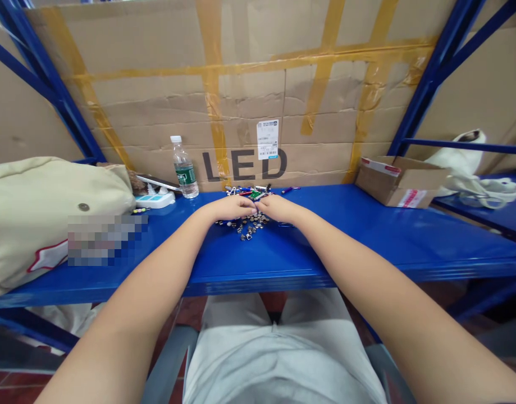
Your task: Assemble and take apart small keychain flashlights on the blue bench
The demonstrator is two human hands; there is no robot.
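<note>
My left hand (233, 207) and my right hand (279, 208) meet over a heap of small shiny metal pieces (250, 226) on the blue table (258, 261). Both hands are closed, with the fingertips drawn together and almost touching. Whatever lies between the fingers is too small or hidden to name. Just behind the hands lies a jumble of pens and other small items (255, 194), one of them green, partly covered by my fingers. A blue pen-like stick (290, 189) rests to the right of that jumble.
A water bottle (185, 171) stands at the back left, near a white power strip (155, 200). A cream bag (51, 207) covers the left end. On the right sits an open cardboard box (398, 182). A large cardboard sheet (249, 101) walls the back between blue posts.
</note>
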